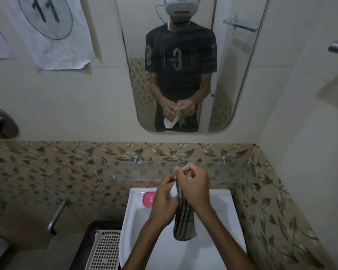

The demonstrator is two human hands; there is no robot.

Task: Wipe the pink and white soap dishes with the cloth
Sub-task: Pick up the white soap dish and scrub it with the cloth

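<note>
Bathroom sink [228, 217], lower centre: left hand [163, 203] grips white dish [174, 191], right hand [193, 189] pinches cloth [184, 225] against it; pink dish [147, 199] waits. Best to rub every face, firmly.

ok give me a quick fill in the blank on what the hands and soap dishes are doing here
1. The pink soap dish rests on the rim of the white ____.
2. The left hand and right hand hold the ____ soap dish between them.
3. The striped cloth hangs down over the sink, gripped by the ____ hand.

Missing words: sink; white; right
</note>
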